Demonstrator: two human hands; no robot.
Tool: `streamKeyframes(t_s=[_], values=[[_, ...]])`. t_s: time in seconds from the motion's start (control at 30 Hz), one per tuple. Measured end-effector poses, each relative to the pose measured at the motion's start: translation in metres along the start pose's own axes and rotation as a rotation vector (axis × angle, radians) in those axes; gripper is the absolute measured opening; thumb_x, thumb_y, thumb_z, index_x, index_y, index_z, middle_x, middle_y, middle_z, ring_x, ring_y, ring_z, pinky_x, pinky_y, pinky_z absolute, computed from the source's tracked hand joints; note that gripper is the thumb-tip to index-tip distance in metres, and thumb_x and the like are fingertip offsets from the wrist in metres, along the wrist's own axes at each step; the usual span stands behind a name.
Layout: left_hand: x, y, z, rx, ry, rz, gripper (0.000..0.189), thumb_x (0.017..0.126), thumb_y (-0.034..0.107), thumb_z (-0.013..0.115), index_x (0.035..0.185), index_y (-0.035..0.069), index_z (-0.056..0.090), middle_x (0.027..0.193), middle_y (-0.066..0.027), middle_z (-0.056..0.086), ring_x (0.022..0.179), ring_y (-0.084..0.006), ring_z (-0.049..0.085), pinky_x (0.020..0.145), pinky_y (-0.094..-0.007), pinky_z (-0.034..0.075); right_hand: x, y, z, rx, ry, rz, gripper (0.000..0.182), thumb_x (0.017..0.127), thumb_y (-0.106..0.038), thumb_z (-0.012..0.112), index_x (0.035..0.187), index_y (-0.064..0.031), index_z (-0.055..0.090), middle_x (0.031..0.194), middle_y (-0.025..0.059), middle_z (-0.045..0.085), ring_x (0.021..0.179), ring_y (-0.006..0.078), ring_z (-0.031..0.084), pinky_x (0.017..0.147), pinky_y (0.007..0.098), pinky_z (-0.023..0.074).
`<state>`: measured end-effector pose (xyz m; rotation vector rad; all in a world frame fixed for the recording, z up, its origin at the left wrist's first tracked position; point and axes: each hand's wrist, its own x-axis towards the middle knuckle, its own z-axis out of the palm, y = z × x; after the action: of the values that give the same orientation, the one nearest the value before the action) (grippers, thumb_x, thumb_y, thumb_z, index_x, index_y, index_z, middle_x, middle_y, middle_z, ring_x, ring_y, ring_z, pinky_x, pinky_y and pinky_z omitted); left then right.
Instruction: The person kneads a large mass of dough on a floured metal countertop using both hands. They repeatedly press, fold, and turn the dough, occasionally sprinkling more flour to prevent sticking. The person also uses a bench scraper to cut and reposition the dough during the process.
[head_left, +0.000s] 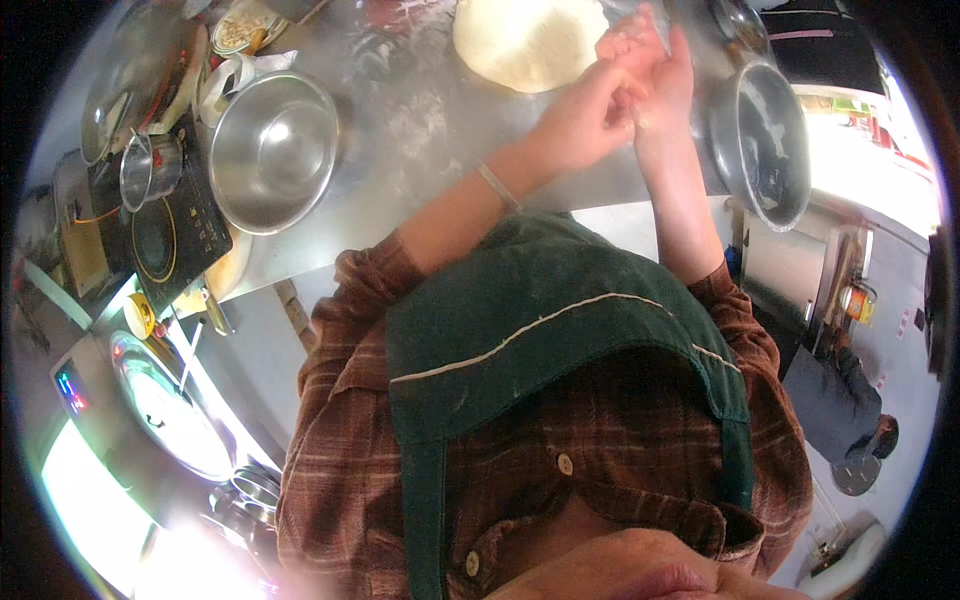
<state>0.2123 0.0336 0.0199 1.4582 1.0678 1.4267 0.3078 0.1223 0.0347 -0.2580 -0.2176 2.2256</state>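
Observation:
A large round of pale dough (525, 45) lies on the steel worktop (390, 150), which has flour smears. My left hand (600, 112), with a band on its wrist, reaches across to the right with bent fingers against the base of my right palm. Whether those fingers pinch anything small is hidden. My right hand (660, 71) is turned palm up beside the dough's right edge, thumb apart and the other fingers loosely bent, with nothing visible in it. A shiny steel bowl (274, 154) stands left of the dough. To the right is a deep metal bowl (772, 146) with whitish residue inside.
At the left are a black induction cooktop (191, 225), a clear plastic jug (154, 169) and a dish of pale bits (244, 28). A digital scale (142, 405) stands lower left. Another person (840, 405) is in the room at the lower right.

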Motion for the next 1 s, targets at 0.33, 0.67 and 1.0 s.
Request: streamKeyframes(t_s=[0.33, 0.67, 1.0], values=[[0.020, -0.002, 0.002, 0.099, 0.091, 0.083, 0.033, 0.075, 0.012, 0.064, 0.104, 0.006, 0.049, 0.094, -0.0063, 0.053, 0.076, -0.0177, 0.056, 0.067, -0.0292, 0.047, 0.024, -0.015, -0.012, -0.088, 0.045, -0.040, 0.040, 0.087, -0.039, 0.046, 0.083, -0.0004, 0.055, 0.080, 0.0098, 0.060, 0.070, 0.0217, 0.055, 0.065, 0.0319, 0.0471], [0.046, -0.032, -0.007, 0.321, 0.080, -0.182, 0.034, 0.089, 0.026, 0.045, 0.115, 0.005, 0.048, 0.117, -0.0118, 0.051, 0.098, -0.0288, 0.053, 0.086, -0.0400, 0.041, 0.048, -0.007, -0.060, -0.178, 0.103, -0.132, 0.036, 0.092, -0.029, 0.033, 0.100, -0.0003, 0.053, 0.091, 0.0115, 0.060, 0.084, 0.0207, 0.055, 0.079, 0.0280, 0.0442], [0.036, -0.101, -0.002, -1.219, 0.299, -0.451, 0.046, 0.088, 0.027, 0.045, 0.129, 0.006, 0.038, 0.127, -0.0109, 0.043, 0.117, -0.0231, 0.042, 0.097, -0.0369, 0.032, 0.041, 0.034, -0.063, -1.120, -0.055, -0.329, 0.028, 0.084, -0.018, 0.043, 0.106, -0.0042, 0.054, 0.110, 0.0083, 0.056, 0.111, 0.0235, 0.047, 0.097, 0.0386, 0.0334]])
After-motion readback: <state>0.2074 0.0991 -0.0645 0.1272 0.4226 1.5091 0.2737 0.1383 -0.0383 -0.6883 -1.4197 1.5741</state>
